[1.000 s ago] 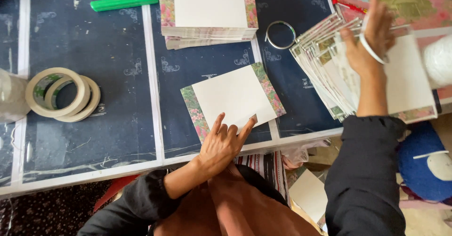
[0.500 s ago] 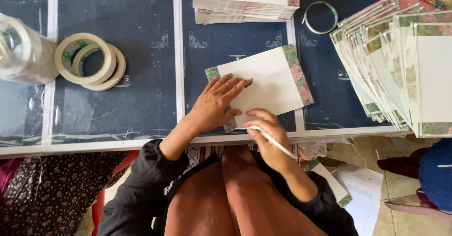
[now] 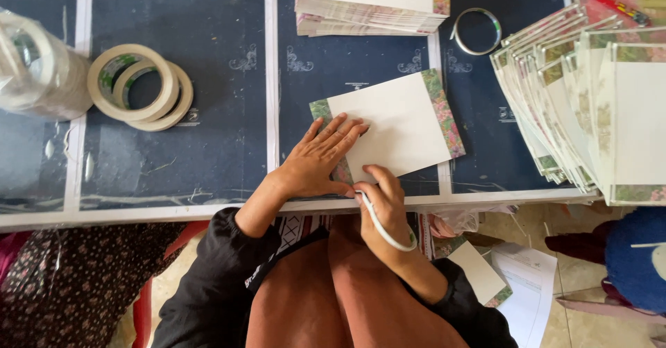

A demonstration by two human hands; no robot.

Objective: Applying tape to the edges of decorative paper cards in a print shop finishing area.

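A white card with flowered strips on two edges (image 3: 399, 122) lies tilted on the dark blue table (image 3: 180, 160). My left hand (image 3: 320, 157) rests flat on the card's near-left corner, fingers spread. Just to the right, my right hand (image 3: 383, 202) touches the card's near edge with curled fingers and carries a thin white ring of tape (image 3: 385, 228) looped over it.
Two rolls of masking tape (image 3: 139, 88) lie overlapped at the left, next to a clear wrapped stack of rolls (image 3: 35, 67). A pile of similar cards (image 3: 371, 1) sits at the back, a fanned row of cards (image 3: 590, 105) at the right, a thin ring (image 3: 476, 31) between them.
My right hand came back from the fanned cards at the right to the card's near edge, bringing the white ring. My left hand stayed pressed on the card.
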